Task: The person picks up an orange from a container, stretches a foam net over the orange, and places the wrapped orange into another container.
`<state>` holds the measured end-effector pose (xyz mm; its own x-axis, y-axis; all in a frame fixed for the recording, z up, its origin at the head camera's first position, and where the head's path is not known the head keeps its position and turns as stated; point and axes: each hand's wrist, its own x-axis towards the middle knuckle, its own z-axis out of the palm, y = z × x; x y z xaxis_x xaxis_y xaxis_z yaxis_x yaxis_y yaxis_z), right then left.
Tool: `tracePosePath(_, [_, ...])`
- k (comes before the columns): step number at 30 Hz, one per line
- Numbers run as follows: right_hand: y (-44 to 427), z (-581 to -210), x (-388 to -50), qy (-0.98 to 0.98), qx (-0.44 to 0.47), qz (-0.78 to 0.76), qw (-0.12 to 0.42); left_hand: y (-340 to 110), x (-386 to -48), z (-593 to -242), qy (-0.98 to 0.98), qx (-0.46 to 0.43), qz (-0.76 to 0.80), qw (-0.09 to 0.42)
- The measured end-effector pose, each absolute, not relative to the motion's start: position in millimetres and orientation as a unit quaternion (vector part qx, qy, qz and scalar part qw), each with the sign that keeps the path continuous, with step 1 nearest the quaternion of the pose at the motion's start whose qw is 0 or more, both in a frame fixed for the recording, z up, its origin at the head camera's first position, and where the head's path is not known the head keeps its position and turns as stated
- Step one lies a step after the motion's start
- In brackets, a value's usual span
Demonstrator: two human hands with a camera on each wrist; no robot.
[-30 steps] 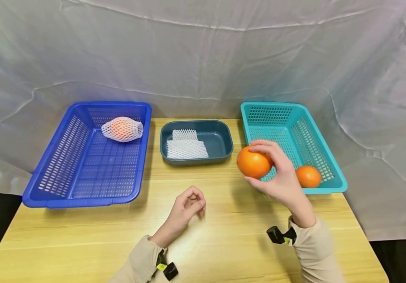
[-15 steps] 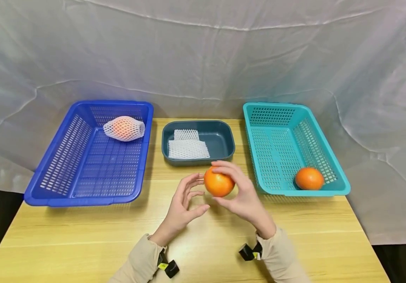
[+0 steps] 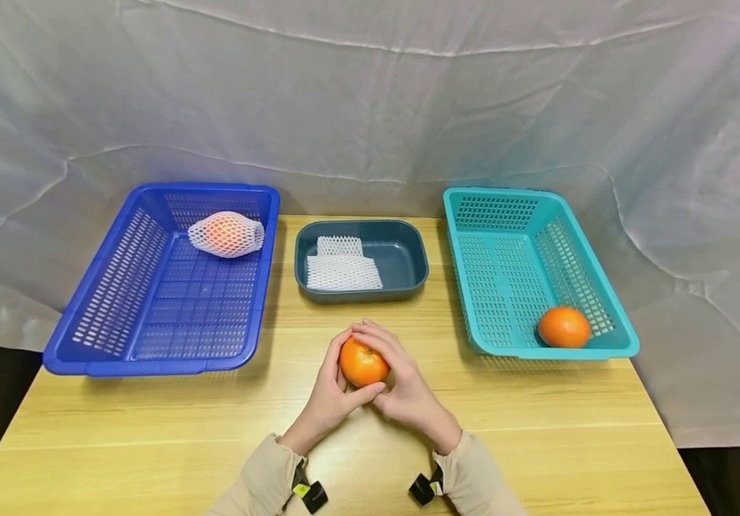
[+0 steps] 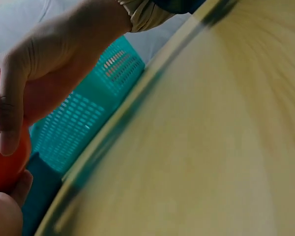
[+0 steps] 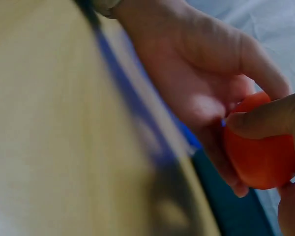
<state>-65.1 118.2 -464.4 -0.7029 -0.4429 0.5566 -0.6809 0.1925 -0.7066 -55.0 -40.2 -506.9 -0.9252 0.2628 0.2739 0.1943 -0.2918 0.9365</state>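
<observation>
Both hands hold one orange fruit [image 3: 363,362] between them, over the table in front of the dark tray. The left hand [image 3: 329,395] curls round its left side, and the right hand [image 3: 406,390] lies round its right and far side, fingers over the top. In the right wrist view the fruit [image 5: 263,155] sits between the fingers of both hands; in the left wrist view it [image 4: 9,160] is partly cut off at the edge. A second orange fruit [image 3: 564,327] lies in the near right corner of the teal basket [image 3: 540,352].
At the left stands a blue basket [image 3: 150,369] with a fruit in a white foam net [image 3: 226,234]. White foam nets [image 3: 344,273] lie in the dark tray [image 3: 402,287] at the back middle. A grey cloth [image 3: 370,107] hangs behind.
The right hand has carried the fruit from over the teal basket leftward and nearer to the body. The left hand, loosely curled at first, opened and now grips the fruit too.
</observation>
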Motion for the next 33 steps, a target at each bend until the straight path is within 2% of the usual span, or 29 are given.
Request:
tracePosePath(7, [118,-467,-58,-0.756,0.326,0.561,0.092,-43,-58,-517,0.630,0.181,0.755,0.017])
tracePosePath(16, [122,-485,-59,-0.754,0.292,0.584,0.069,-45,-60,-518,0.679,0.146,0.718,0.040])
tracePosePath(33, [119,-486,-55,-0.770,0.247,0.587,0.023,-45,-60,-521,0.699,0.153,0.694,0.073])
